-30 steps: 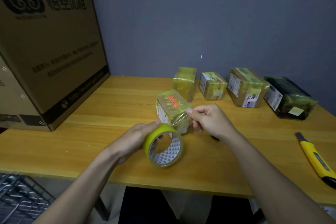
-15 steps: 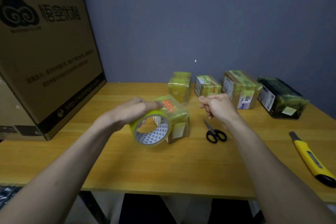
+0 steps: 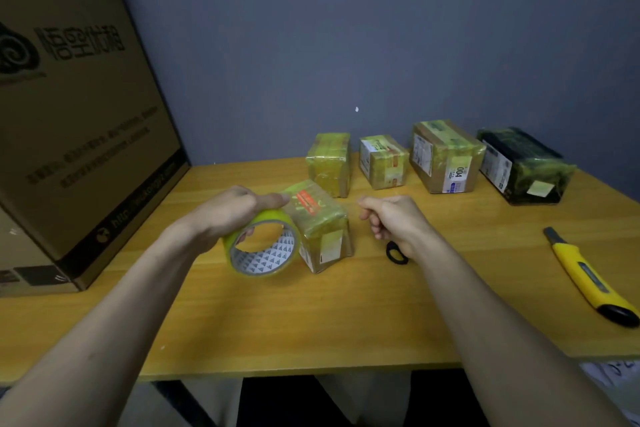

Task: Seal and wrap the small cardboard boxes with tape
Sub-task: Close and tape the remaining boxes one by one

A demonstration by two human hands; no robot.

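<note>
Scissors point(image 3: 396, 253): mostly hidden behind the right hand point(image 3: 393, 220); only one black handle loop showed.
Tape strip: too clear and faint to trace between the tape roll point(image 3: 263, 246) and the right hand; whether the fingers pinched it could not be told.
Tape roll: upper rim covered by the left hand point(image 3: 230, 210).
Small box point(image 3: 320, 224): left side hidden behind the roll; label print too small to read.
Large carton point(image 3: 74, 107): cut off by the top and left edges; fine print blurred.
Utility knife point(image 3: 588, 279): black end reached the right edge.
Bench point(image 3: 311, 315): front corners cut off.
Back-row labels: only "004" was legible.
</note>
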